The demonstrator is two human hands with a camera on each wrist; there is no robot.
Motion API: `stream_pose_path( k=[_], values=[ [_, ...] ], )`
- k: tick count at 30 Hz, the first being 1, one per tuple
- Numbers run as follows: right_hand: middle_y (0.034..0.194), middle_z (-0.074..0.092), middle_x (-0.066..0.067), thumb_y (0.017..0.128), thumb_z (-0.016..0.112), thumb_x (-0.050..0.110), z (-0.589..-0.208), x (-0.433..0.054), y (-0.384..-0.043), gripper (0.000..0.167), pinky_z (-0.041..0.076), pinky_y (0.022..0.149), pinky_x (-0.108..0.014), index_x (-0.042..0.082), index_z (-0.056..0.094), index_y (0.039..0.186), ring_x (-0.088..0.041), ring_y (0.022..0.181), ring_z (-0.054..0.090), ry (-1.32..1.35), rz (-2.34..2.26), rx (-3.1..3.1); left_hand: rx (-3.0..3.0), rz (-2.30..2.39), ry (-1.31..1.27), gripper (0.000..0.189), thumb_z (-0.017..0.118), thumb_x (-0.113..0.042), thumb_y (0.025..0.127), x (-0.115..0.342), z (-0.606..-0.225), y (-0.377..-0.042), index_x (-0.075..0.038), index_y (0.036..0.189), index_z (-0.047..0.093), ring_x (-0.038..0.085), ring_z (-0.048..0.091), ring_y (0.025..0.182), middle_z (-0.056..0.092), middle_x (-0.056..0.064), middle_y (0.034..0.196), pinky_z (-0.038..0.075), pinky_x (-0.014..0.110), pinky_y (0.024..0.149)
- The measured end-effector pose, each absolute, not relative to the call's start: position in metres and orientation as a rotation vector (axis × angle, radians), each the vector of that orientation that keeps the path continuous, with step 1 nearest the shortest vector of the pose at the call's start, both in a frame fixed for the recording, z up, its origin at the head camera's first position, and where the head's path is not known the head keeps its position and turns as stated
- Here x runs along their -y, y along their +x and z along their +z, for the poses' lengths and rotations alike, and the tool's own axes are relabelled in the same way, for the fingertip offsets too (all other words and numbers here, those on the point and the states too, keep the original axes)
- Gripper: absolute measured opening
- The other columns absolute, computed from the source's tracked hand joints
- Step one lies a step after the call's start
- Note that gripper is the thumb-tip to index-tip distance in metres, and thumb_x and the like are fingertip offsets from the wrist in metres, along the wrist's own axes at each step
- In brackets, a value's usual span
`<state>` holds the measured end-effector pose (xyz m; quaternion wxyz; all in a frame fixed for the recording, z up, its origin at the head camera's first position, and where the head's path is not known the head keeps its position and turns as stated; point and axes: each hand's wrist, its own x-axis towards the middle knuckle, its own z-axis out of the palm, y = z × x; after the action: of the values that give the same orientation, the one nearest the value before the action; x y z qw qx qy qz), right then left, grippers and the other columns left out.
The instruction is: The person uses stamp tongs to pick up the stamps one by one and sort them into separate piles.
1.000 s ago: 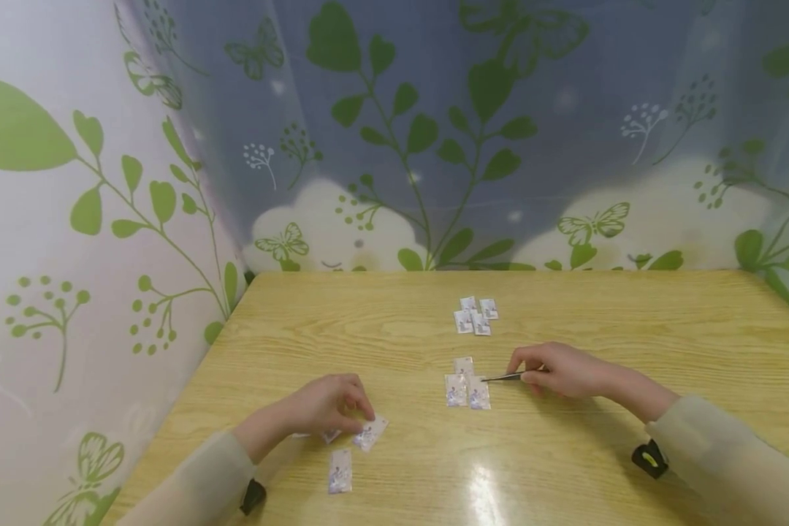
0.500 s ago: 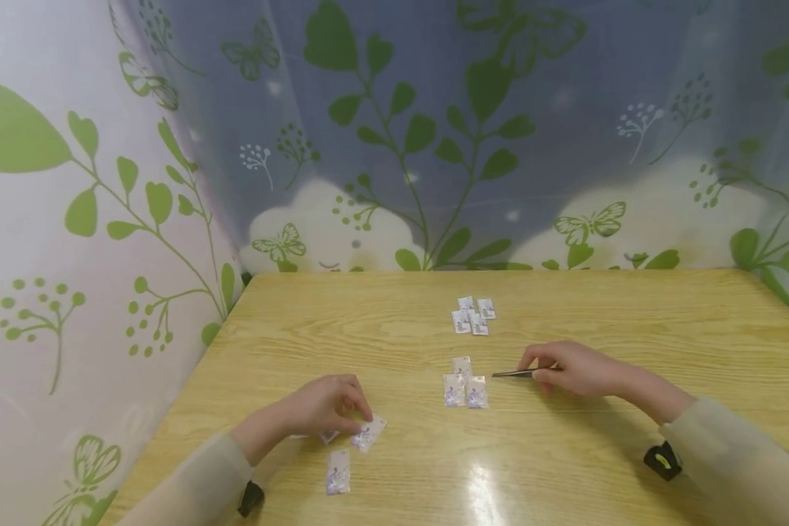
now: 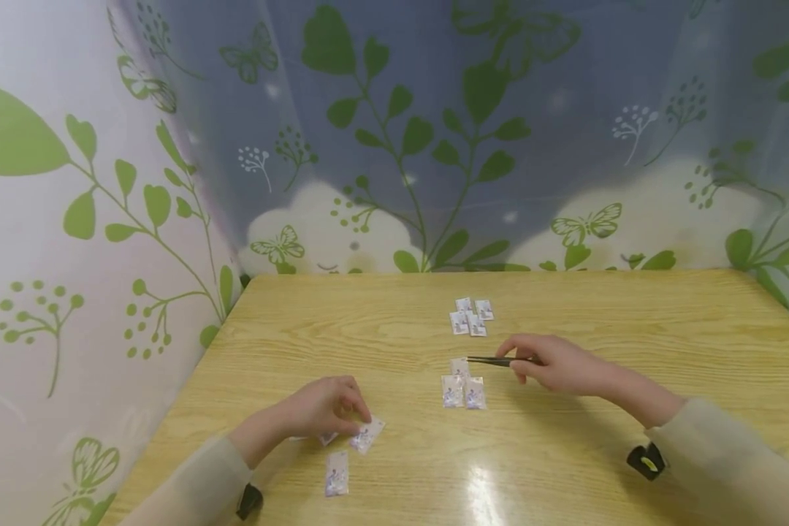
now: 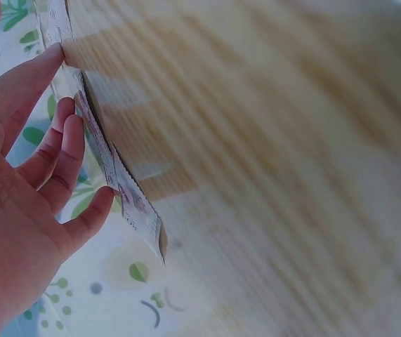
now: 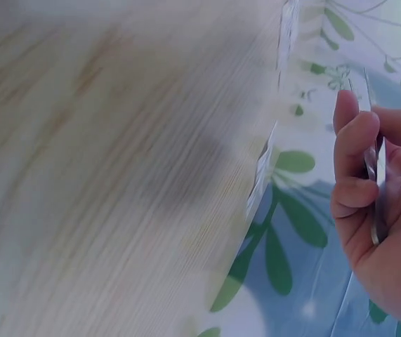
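Note:
My left hand (image 3: pixel 325 405) rests on several small printed sachets at the front left. Its fingertips touch a tilted sachet (image 3: pixel 368 435), with others partly hidden beneath the hand; in the left wrist view the relaxed fingers lie along a serrated-edged sachet (image 4: pixel 138 210). Just in front lies a single sachet (image 3: pixel 337 473). My right hand (image 3: pixel 559 363) grips slim dark tweezers (image 3: pixel 500 361), which look silvery in the right wrist view. Their tips point left, at the top of the rear sachet (image 3: pixel 459 367) in a group of three. Whether they touch it I cannot tell.
Farther back, a cluster of several sachets (image 3: pixel 477 325) lies flat on the wooden table (image 3: pixel 342 314). A fabric backdrop (image 3: pixel 394 161) with leaves and butterflies stands along the back and left edges. Light glares off the table near the front.
The tweezers have left the front right sachet of the three, drawn back right, then come left and farther back to the rear sachet. My left hand stays put.

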<state>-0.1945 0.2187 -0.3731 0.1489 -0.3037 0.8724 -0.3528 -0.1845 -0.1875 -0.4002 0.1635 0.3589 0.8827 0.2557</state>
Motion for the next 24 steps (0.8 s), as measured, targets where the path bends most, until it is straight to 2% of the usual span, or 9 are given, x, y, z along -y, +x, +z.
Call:
stream_pose_path(
  k=[6,18,24],
  values=[
    [0.081,0.061,-0.005,0.101,0.050,0.010,-0.375,-0.199,-0.194,0.023,0.040,0.046,-0.026,0.012,0.055,0.124,-0.007,0.046,0.039,-0.899,-1.020,-2.497,-2.516,0.732,1.021,0.016,0.079,-0.017,0.081,0.189,-0.401,-0.184,-0.024,0.094,0.075,0.009,0.054,0.087,0.057,-0.014,0.093,0.045,0.028,0.076],
    [0.076,0.062,0.007,0.102,0.050,0.015,-0.388,-0.149,-0.187,0.021,0.037,0.055,-0.024,0.017,0.058,0.121,-0.004,0.057,0.043,-1.079,-0.877,-2.419,-2.520,0.733,1.012,0.016,0.079,-0.016,0.080,0.188,-0.401,-0.184,-0.025,0.093,0.075,0.010,0.053,0.086,0.057,-0.013,0.092,0.045,0.028,0.075],
    [0.068,0.054,0.013,0.100,0.054,0.016,-0.394,-0.126,-0.182,0.019,0.038,0.054,-0.023,0.021,0.061,0.117,-0.002,0.056,0.043,-1.129,-0.784,-2.442,-2.536,0.709,1.014,0.018,0.079,-0.016,0.079,0.187,-0.402,-0.185,-0.025,0.094,0.075,0.009,0.053,0.085,0.057,-0.014,0.092,0.044,0.028,0.075]
  ],
)
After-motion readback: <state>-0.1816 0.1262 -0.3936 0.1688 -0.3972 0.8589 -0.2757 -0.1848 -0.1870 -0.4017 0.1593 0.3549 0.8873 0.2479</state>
